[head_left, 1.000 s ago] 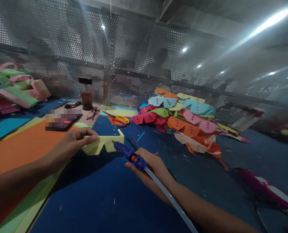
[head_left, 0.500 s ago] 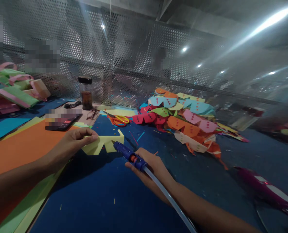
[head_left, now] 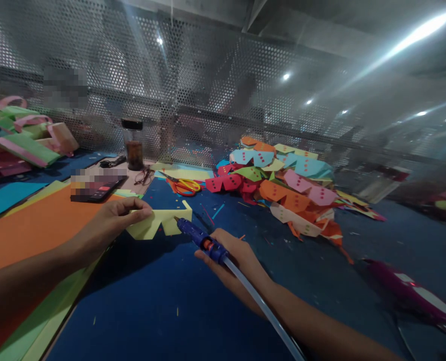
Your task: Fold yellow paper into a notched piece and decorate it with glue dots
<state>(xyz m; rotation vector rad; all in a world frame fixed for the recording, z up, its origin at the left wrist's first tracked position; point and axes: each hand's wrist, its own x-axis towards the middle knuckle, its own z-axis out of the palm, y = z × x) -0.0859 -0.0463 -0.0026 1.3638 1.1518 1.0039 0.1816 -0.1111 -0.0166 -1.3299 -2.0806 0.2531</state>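
Note:
My left hand (head_left: 115, 216) pinches the left end of a folded pale yellow paper cut-out (head_left: 162, 221) and holds it just above the blue table (head_left: 158, 296). My right hand (head_left: 238, 263) is wrapped round a blue glue gun (head_left: 200, 240) with a clear glue stick (head_left: 260, 306) trailing back along my forearm. The gun's nozzle touches the paper's lower right edge.
A heap of coloured paper cut-outs (head_left: 283, 185) lies ahead right. Orange-handled scissors (head_left: 185, 186), glasses (head_left: 143, 176), a dark jar (head_left: 133, 144) and a phone (head_left: 95, 190) sit behind. Orange and green sheets (head_left: 30, 225) lie at left. A purple tool (head_left: 407, 288) rests at right. A perforated metal wall (head_left: 192, 100) stands behind.

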